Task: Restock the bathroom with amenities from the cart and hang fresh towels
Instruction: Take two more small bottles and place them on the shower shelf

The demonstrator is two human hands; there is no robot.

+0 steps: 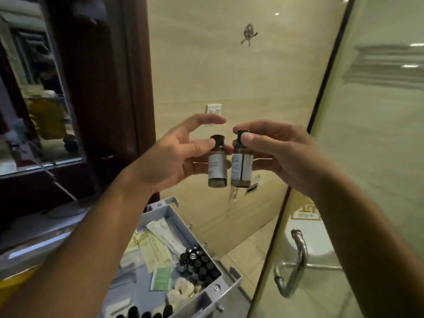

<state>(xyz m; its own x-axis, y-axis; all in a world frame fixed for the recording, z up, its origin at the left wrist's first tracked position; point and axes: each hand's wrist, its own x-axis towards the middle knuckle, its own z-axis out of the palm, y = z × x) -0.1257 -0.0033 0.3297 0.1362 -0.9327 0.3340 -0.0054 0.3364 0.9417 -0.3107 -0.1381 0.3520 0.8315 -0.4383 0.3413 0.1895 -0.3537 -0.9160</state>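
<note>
I hold two small brown amenity bottles with white labels up in front of me, side by side and touching. My left hand [171,152] grips the left bottle [217,166], thumb on its neck just under the dark cap. My right hand [282,154] pinches the right bottle [241,167] by its black cap. Below them the grey cart tray [212,288] holds several more dark-capped bottles [198,263], paper sachets [158,239] and white rolled items [183,291].
A beige tiled wall carries a metal hook [248,33] and a white switch plate [213,110]. A glass shower door with a steel handle [298,258] stands at right. A dark wooden door frame [135,92] and a mirror [34,88] are at left.
</note>
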